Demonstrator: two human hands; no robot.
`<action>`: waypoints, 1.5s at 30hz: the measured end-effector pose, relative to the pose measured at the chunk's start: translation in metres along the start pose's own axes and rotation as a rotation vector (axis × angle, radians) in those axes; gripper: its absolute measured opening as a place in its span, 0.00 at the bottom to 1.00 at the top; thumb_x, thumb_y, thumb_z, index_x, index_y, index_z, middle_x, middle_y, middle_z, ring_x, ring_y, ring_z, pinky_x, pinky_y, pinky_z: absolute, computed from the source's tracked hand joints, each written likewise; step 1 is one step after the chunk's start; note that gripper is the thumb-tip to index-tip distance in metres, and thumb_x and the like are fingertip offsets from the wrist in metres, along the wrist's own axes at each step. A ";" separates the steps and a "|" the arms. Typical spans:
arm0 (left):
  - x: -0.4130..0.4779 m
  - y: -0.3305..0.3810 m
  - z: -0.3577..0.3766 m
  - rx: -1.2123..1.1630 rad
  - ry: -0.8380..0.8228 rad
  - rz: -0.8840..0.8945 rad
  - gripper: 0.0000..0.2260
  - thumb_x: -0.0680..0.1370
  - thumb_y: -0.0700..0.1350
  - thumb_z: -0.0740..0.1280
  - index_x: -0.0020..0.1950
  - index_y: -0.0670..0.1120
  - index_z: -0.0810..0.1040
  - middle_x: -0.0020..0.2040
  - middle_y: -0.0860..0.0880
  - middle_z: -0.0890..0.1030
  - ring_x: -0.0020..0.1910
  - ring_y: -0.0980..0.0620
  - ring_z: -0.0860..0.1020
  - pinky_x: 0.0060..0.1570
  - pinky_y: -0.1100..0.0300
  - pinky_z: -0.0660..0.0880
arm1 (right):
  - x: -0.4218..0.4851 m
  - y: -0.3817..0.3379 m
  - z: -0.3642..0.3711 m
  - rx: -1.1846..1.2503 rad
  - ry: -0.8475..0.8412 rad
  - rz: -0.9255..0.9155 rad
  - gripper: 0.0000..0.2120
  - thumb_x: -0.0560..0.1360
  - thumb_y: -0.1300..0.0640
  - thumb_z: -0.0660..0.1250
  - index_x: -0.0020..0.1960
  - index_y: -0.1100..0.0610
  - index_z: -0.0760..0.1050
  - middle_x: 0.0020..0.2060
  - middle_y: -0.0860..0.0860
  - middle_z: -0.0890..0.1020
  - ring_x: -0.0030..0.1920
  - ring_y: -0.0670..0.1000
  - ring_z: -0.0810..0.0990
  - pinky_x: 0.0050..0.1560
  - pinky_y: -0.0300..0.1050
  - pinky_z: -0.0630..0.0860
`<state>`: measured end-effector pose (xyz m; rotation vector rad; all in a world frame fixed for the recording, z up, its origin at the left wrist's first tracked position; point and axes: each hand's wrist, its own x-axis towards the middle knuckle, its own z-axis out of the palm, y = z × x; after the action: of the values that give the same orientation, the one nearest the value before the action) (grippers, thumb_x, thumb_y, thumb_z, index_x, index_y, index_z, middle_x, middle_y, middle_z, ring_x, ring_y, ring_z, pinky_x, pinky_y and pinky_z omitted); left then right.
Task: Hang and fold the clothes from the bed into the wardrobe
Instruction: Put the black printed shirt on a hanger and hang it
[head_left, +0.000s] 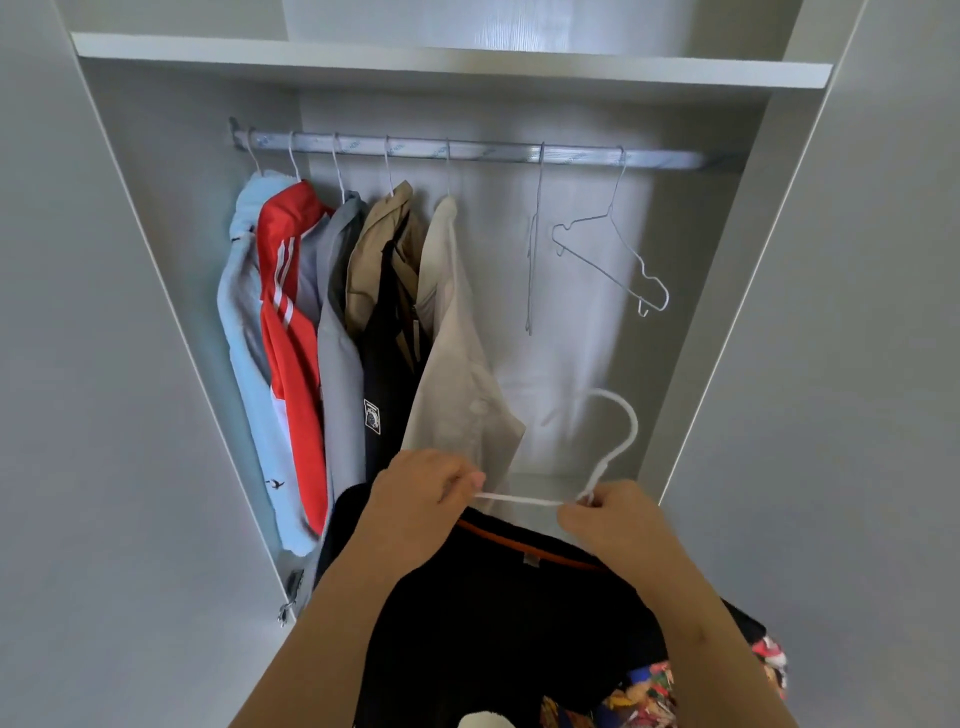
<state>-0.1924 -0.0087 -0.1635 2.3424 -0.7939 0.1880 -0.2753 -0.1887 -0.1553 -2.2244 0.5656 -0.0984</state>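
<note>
A black shirt (498, 613) with an orange collar trim and a colourful print hangs in front of me at the wardrobe opening. A white hanger (621, 436) sticks up out of its neck, hook pointing up. My left hand (421, 493) pinches the hanger's left arm together with the shirt's shoulder. My right hand (608, 514) pinches the hanger at the base of its hook. The metal rail (467, 150) runs across the wardrobe above.
Several garments hang on the rail's left half: a light blue top (244, 332), a red jacket (291, 322), a grey one, a tan and dark one, a cream shirt (457, 353). Two bare wire hangers (613, 254) hang at the right. A white shelf (452, 60) sits above.
</note>
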 end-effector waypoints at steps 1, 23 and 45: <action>0.001 0.000 0.003 -0.045 0.017 -0.054 0.12 0.79 0.49 0.59 0.46 0.46 0.79 0.40 0.52 0.78 0.42 0.53 0.75 0.46 0.56 0.73 | -0.002 0.006 -0.002 0.032 -0.013 0.022 0.17 0.69 0.57 0.64 0.26 0.53 0.60 0.19 0.45 0.60 0.26 0.48 0.60 0.32 0.41 0.58; 0.024 0.054 0.071 -0.326 -0.127 -0.361 0.06 0.78 0.52 0.61 0.41 0.59 0.74 0.45 0.55 0.80 0.44 0.56 0.77 0.40 0.67 0.69 | 0.001 0.064 -0.048 0.584 -0.157 0.315 0.09 0.76 0.67 0.55 0.39 0.60 0.69 0.19 0.47 0.63 0.17 0.44 0.56 0.18 0.35 0.54; 0.257 -0.062 0.028 0.231 0.259 -0.085 0.11 0.79 0.45 0.61 0.60 0.54 0.74 0.69 0.51 0.65 0.67 0.49 0.62 0.60 0.56 0.66 | 0.205 -0.082 0.041 0.673 -0.068 0.289 0.10 0.77 0.67 0.55 0.40 0.62 0.72 0.22 0.54 0.73 0.15 0.46 0.60 0.17 0.33 0.55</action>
<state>0.0492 -0.1155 -0.1357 2.4935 -0.5702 0.5600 -0.0513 -0.2015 -0.1450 -1.4761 0.6893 -0.0521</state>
